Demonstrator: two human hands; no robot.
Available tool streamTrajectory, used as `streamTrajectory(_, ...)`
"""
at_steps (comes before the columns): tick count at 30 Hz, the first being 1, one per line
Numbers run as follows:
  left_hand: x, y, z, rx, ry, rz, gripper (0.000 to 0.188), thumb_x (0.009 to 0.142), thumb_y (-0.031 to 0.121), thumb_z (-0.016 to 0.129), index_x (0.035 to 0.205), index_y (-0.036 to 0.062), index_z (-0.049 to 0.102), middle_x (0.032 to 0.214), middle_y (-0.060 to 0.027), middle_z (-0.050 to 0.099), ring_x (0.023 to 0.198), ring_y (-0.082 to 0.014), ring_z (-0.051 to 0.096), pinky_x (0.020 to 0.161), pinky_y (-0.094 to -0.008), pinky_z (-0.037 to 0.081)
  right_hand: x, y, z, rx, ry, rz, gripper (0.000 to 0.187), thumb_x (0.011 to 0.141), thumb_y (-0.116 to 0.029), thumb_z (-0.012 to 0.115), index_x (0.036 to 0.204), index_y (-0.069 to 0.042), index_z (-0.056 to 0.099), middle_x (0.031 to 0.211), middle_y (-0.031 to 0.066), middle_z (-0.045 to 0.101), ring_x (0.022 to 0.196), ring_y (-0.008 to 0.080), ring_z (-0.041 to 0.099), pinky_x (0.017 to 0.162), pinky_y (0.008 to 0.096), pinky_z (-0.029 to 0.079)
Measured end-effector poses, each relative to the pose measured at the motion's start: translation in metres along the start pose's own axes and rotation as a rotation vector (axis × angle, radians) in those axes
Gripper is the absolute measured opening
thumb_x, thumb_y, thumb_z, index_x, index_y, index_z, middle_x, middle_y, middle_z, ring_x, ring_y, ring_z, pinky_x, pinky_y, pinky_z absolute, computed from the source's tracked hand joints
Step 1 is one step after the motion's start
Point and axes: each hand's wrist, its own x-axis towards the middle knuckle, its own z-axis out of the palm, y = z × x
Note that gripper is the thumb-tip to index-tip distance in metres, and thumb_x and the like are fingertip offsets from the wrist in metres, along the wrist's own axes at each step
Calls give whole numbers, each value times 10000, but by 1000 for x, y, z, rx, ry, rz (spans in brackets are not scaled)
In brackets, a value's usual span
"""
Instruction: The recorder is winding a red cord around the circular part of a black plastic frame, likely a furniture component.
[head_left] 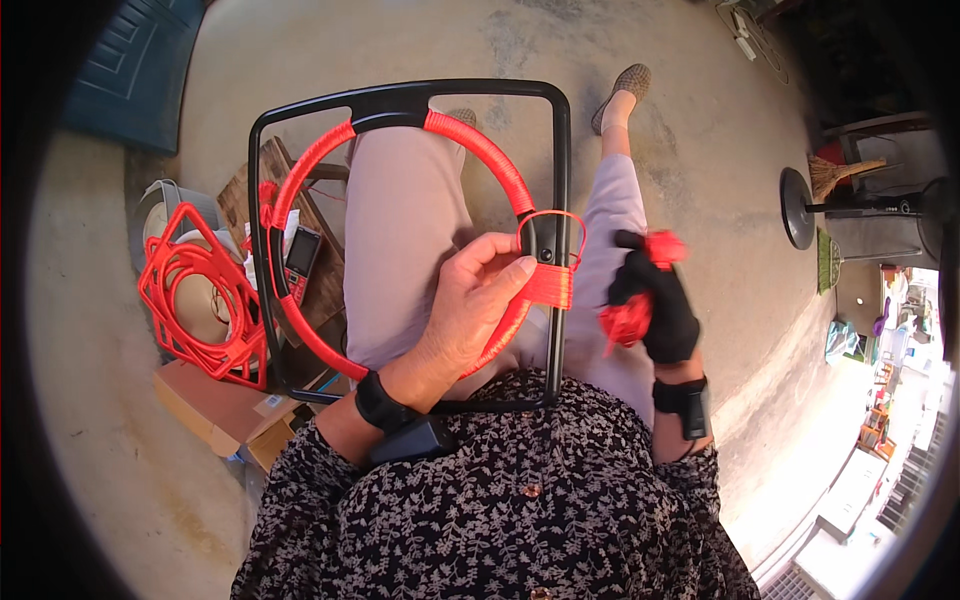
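Note:
A black rectangular metal frame (562, 150) with an inner ring wrapped in red cord (478, 140) rests on my lap. My left hand (470, 305) grips the ring where it meets the frame's right bar, thumb beside a tight band of red wraps (550, 285). A loose loop of red cord (575, 225) circles the bar just above. My right hand (655, 305), in a black glove, is closed on a bundle of red cord (628, 318) to the right of the frame. Both wrists wear black straps.
To my left on the concrete floor lie a stack of red-wrapped frames (195, 295), a grey bucket (160, 195), a cardboard box (215, 405) and a small phone (302, 255) on a wooden stool. A fan base (797, 208) and broom (835, 172) stand at right.

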Motion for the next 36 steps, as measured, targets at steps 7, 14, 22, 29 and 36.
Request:
streamTrajectory(7,0,1,0,31,8,35,157,934,91,570,1068,8,568,915,-39,651,781,-75,619,651,-206,500,0,-16,42,-340,56,158,259,962,-276,500,843,-47,519,691,73,597,618,163,584,610,283,460)
streamTrajectory(14,0,2,0,182,54,-12,190,939,160,583,1056,14,554,812,-62,647,594,-95,607,477,-218,472,-49,-49,59,111,-5,-184,307,851,-260,603,734,-90,374,556,34,387,465,171,422,453,303,348)
streamTrajectory(22,1,5,2,117,25,-19,184,940,214,581,974,35,555,742,-58,630,533,-119,603,452,-228,470,-43,-61,32,-622,430,-49,207,911,-200,549,980,-4,544,607,38,518,509,113,493,486,253,380)
streamTrajectory(29,0,-1,-1,114,47,-15,150,952,190,542,966,41,557,783,-42,622,609,-103,602,521,-224,481,-39,-17,9,-689,-73,252,311,834,-104,691,1124,-29,606,970,66,673,820,154,644,735,292,517)
streamTrajectory(36,3,-6,-6,216,66,-42,194,973,159,498,1079,12,568,898,-21,622,747,-60,583,629,-202,477,21,33,52,-800,-299,84,406,818,-149,717,1186,-53,578,971,50,662,903,147,617,799,297,495)
